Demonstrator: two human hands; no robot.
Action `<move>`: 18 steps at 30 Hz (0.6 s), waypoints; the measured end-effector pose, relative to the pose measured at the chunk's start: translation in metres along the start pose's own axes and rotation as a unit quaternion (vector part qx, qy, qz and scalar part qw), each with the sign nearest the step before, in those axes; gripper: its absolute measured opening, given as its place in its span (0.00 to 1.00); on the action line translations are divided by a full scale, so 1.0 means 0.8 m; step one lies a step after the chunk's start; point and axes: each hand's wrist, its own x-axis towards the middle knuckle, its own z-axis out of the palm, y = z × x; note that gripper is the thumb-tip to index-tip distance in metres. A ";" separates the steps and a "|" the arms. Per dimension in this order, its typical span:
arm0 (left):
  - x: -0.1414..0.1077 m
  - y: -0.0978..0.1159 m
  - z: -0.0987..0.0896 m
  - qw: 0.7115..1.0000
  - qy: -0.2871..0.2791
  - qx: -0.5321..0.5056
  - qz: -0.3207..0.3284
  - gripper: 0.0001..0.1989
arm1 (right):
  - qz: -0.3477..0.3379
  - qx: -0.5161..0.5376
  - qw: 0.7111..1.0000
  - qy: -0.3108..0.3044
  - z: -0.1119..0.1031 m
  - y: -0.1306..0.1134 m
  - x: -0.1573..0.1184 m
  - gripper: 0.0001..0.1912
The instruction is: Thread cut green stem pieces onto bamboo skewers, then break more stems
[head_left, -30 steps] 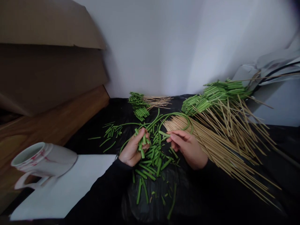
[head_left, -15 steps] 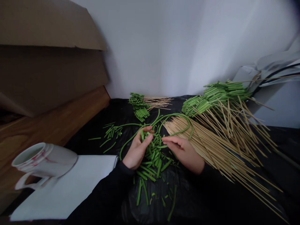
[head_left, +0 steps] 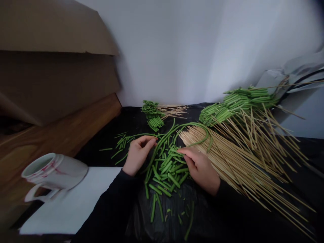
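Observation:
My left hand (head_left: 139, 153) is at the left side of the pile, thumb and fingertips pinched together beside the uncut long beans (head_left: 162, 141). Whether anything sits in that pinch is hidden. My right hand (head_left: 201, 168) reaches into the right edge of the heap of cut long bean pieces (head_left: 164, 184), its index finger and thumb closed around a piece at the top. Both hands are apart, with the heap between them. The uncut beans curl behind the heap and over the tips of the bamboo skewers (head_left: 227, 158).
Skewered bean bundles lie at the back, a small one (head_left: 153, 116) in the middle and a large stack (head_left: 235, 106) at right. A mug (head_left: 68, 173) is on white paper (head_left: 73, 209) at left. A cardboard box (head_left: 55, 74) stands behind it. Black plastic (head_left: 141, 216) covers the surface.
My left hand has moved left and away from the heap, and the cut pieces seen in it are gone. My right hand has come down onto the heap's right edge.

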 end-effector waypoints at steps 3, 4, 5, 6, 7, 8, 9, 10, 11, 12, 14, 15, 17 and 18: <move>0.006 -0.013 -0.013 0.976 0.013 0.215 0.033 0.13 | -0.003 -0.021 1.000 -0.007 0.000 0.001 -0.001 0.16; 0.006 -0.016 -0.014 0.961 0.004 0.275 0.031 0.14 | -0.003 -0.026 1.000 -0.006 0.000 0.002 0.000 0.15; 0.005 -0.017 -0.015 0.946 -0.010 0.323 0.021 0.15 | -0.003 -0.029 1.000 -0.004 -0.001 0.002 0.000 0.14; 0.004 -0.016 -0.014 0.934 -0.026 0.356 0.007 0.17 | -0.004 -0.031 1.000 -0.003 -0.001 0.003 0.000 0.14; 0.002 -0.015 -0.014 0.925 -0.045 0.376 -0.010 0.17 | -0.004 -0.031 1.000 -0.002 -0.002 0.003 0.000 0.14; 0.000 -0.014 -0.013 0.919 -0.063 0.387 -0.025 0.18 | -0.004 -0.031 1.000 -0.003 -0.002 0.003 0.001 0.14; -0.001 -0.013 -0.012 0.917 -0.079 0.390 -0.036 0.17 | -0.003 -0.030 1.000 -0.003 -0.002 0.002 0.001 0.14; -0.001 -0.011 -0.011 0.918 -0.085 0.386 -0.040 0.16 | -0.003 -0.029 1.000 -0.003 -0.003 0.002 0.001 0.14; -0.001 -0.010 -0.011 0.924 -0.080 0.373 -0.035 0.15 | -0.002 -0.029 1.000 0.000 -0.003 0.002 0.001 0.14; 0.000 -0.009 -0.010 0.934 -0.059 0.351 -0.022 0.15 | -0.001 -0.029 1.000 0.003 -0.004 0.001 0.001 0.13; 0.002 -0.006 -0.009 0.961 0.017 0.276 0.017 0.14 | 0.002 -0.031 0.999 0.010 -0.005 0.000 0.002 0.13; 0.003 -0.004 -0.009 0.973 0.056 0.222 0.031 0.14 | 0.004 -0.030 0.999 0.014 -0.006 0.000 0.002 0.13; 0.003 0.001 -0.006 0.991 0.096 0.093 0.028 0.14 | 0.011 -0.022 1.000 0.019 -0.008 -0.001 0.003 0.12; 0.003 0.003 -0.004 0.996 0.089 0.026 0.016 0.14 | 0.016 -0.011 1.000 0.020 -0.009 -0.002 0.004 0.12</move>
